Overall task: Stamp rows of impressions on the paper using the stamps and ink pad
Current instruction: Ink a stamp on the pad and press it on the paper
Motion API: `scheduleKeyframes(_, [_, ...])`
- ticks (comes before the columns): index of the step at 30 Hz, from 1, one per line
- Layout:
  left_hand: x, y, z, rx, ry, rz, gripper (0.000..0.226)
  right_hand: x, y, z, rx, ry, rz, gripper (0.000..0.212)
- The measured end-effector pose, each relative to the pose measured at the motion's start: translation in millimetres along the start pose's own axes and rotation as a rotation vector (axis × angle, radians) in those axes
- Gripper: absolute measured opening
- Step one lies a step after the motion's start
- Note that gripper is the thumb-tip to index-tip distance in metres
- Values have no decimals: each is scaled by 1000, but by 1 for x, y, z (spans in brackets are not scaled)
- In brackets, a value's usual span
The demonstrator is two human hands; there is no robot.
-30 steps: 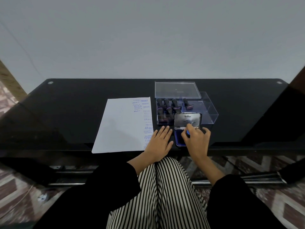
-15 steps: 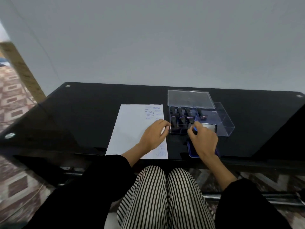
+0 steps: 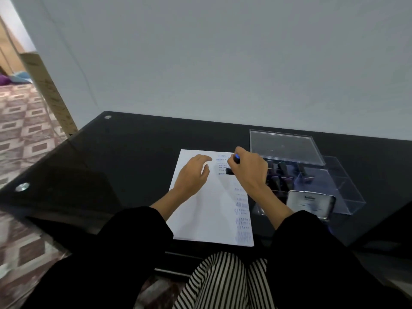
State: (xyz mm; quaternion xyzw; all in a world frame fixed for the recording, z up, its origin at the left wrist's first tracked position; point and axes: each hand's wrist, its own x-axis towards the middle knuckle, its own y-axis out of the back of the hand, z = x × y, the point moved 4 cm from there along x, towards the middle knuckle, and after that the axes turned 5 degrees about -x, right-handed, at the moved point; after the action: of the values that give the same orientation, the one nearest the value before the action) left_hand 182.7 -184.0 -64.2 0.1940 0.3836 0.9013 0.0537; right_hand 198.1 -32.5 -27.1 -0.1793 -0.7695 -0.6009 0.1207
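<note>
A black glass table point(image 3: 111, 163) is set against a plain grey wall point(image 3: 223, 63); patterned floor point(image 3: 24, 130) is seen past its left edge. The paper point(image 3: 207, 215) is laid at the near edge and pinned by the L hand point(image 3: 191, 175), fingers flat. The stamp point(image 3: 234, 163) is gripped in the R hand's point(image 3: 249, 170) curled fingers, base down nr the sheet's far right corner. The ink pad point(image 3: 310, 202), lid up, and a clear box point(image 3: 347, 197) are kept twd the right edge.

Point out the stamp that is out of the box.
The blue-topped stamp gripped by the right hand, its base at the upper right of the paper. The other stamps stand in the clear box.
</note>
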Motion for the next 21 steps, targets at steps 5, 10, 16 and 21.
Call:
scheduleKeyframes(5, [11,-18,-19,124,69,-81,44,9,-29,-10,-30,-3,-76,24])
scheduleKeyframes(10, [7,-39,-33,210,110,-188,49,8,-49,-12,-75,-25,-115,27])
scheduleKeyframes(16, [5,-47,-40,293,107,-234,50,10,-53,-9,-109,-24,-106,28])
scheduleKeyframes(21, [5,-49,-41,308,92,-225,50,10,-58,-8,-105,-25,-105,27])
